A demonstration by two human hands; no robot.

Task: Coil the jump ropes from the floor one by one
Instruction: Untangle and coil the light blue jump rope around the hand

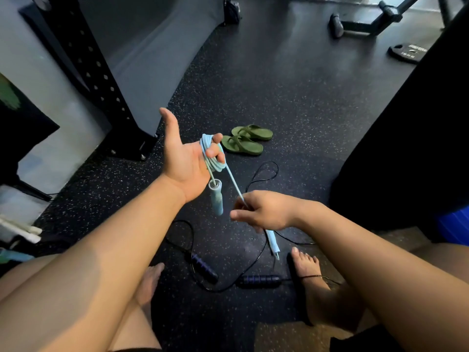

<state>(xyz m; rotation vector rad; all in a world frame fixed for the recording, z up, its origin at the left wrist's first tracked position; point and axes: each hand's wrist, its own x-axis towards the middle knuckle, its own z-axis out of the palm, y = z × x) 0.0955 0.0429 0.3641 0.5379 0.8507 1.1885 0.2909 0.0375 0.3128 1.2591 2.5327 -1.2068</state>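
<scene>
Left grip (186, 161): my palm up, thumb out, fingers curled through the coils of the light-blue jump rope (215, 165); one handle (217, 199) hangs below.
Right grip (264, 212): pinches the rope's straight tail; second handle (272, 243) dangles beneath.
Floor (291, 110): black jump rope (261, 279) lies between my feet.

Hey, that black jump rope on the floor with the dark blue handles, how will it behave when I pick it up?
Probably floppy: its thin cord lies in loose loops, so it should dangle and may tangle. The round handles look thicker than the cord, so they would likely swing, or roll if pushed.
</scene>
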